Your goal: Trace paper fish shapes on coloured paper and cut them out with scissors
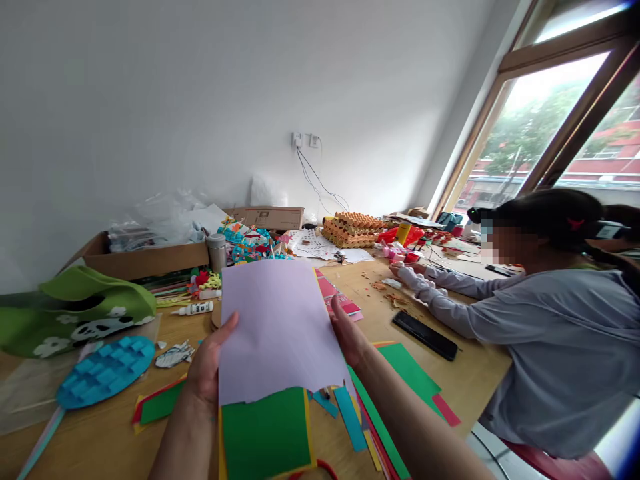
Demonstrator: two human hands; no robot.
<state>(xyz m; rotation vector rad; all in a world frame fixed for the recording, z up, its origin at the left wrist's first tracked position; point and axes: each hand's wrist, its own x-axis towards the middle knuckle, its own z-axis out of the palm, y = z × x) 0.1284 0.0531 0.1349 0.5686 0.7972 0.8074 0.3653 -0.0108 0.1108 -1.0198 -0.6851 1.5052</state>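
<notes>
A lilac sheet of paper (pixel 273 327), torn unevenly along its near edge, is held up over the table in front of me. My left hand (pixel 206 363) grips its left edge, thumb on the front and fingers hidden behind. At the right edge, my right hand (pixel 349 333) is closed around the side with its thumb up. A yellow edge peeks out behind the sheet, so other paper may be held with it. Below the torn edge shows green paper (pixel 265 433) with a yellow border. Blue paper strips (pixel 350 417) lie beside it.
Left are a blue paper oval (pixel 107 373), a green felt bag (pixel 100 313), a glue bottle (pixel 193 309) and a cardboard box (pixel 150 262). Egg trays (pixel 353 230) stand at the back. Right, a black phone (pixel 425 335) lies near a seated person (pixel 540 333) working at the table.
</notes>
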